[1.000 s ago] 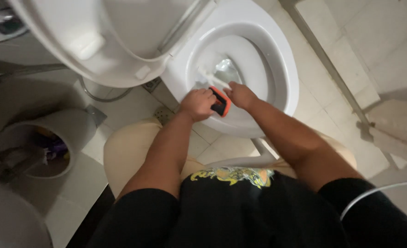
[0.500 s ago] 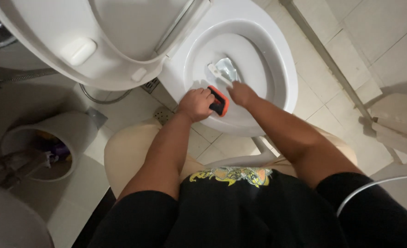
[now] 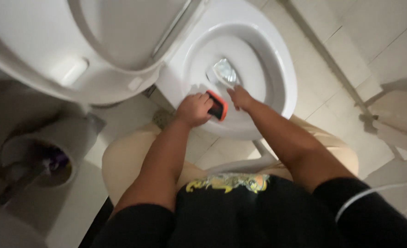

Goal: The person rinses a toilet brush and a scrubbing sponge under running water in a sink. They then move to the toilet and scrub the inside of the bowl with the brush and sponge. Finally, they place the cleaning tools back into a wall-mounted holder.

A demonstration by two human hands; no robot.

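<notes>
1. Left hand (image 3: 193,109) curled around an orange-and-black scrubbing pad (image 3: 217,106), fingers closed on it, pad pressed against the near rim of the white toilet bowl (image 3: 286,87).
2. Right hand (image 3: 240,97) rests just beside the pad on the same rim, fingers together and pointing into the bowl; whether it holds anything I cannot tell.
3. Step in hand, as I judge it: scrubbing the front rim, with the right hand steadying on the porcelain.
4. Water pool (image 3: 225,72) sits in the middle of the bowl, well below both hands. Seat and lid (image 3: 97,55) are tipped up to the left, out of the way.
5. Next move likely calls for firm downward pressure while sliding the pad along the rim's curve, and for shifting the bracing hand first so it does not block the path.
6. Small round bin (image 3: 38,158) stands on the tiled floor (image 3: 341,50) at left, well apart from the hands.
</notes>
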